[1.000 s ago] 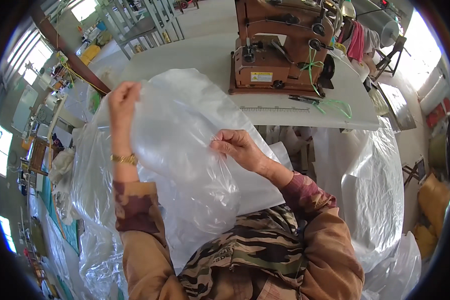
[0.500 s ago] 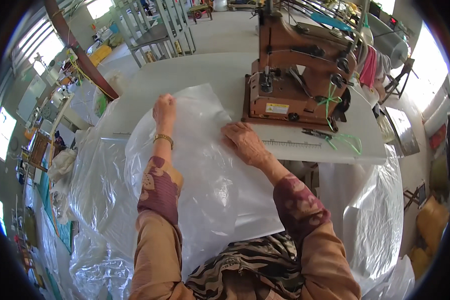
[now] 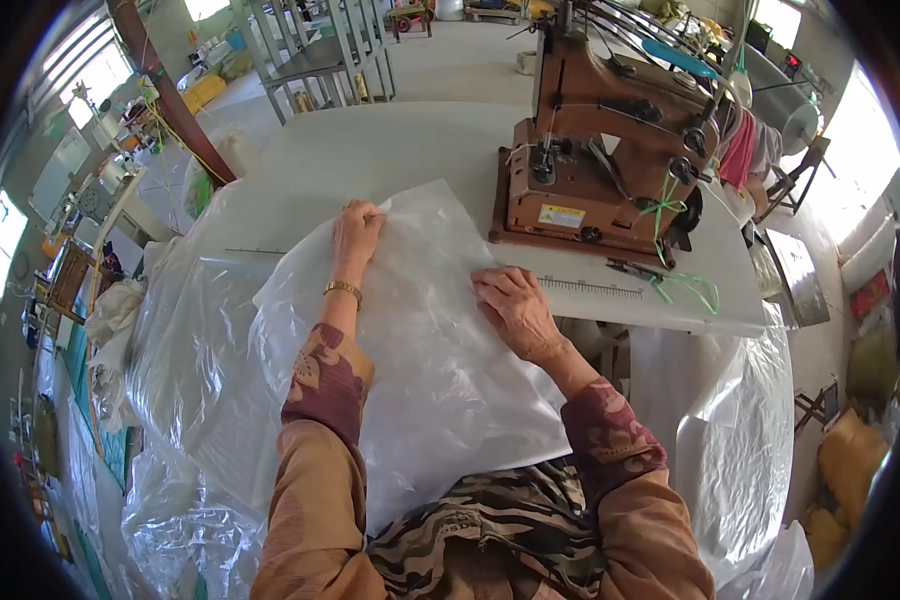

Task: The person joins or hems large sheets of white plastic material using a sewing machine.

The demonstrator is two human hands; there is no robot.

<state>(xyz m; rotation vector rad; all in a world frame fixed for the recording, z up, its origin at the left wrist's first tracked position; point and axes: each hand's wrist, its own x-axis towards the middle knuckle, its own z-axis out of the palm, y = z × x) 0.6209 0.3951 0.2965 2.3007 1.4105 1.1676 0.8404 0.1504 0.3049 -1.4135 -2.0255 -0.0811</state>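
A translucent plastic sheet (image 3: pixel 425 350), possibly a bag, lies over the table edge and hangs down to my lap. My left hand (image 3: pixel 358 235) is closed in a pinch on its far part, just left of the raised far corner. At the right edge of the sheet my right hand (image 3: pixel 518 310) is closed, its fingers curled onto the plastic; the fingertips are partly hidden. A brown sewing machine (image 3: pixel 610 190) stands on the table just beyond my right hand. Beside the machine's base lie small dark snips (image 3: pixel 633 270) tied with green string (image 3: pixel 708 292).
A scale (image 3: pixel 592 288) runs along the pale table's (image 3: pixel 420 140) near edge. More clear plastic (image 3: pixel 185 350) drapes at the left, with another plastic pile (image 3: pixel 735 430) at the right. A grey metal rack (image 3: pixel 315 65) stands beyond the table, near a brown post (image 3: pixel 165 95).
Both hands have shifted a little right and toward me with the plastic. The sheet's far corner has moved right, and its near edge now spreads across my lap. The head view has shifted slightly.
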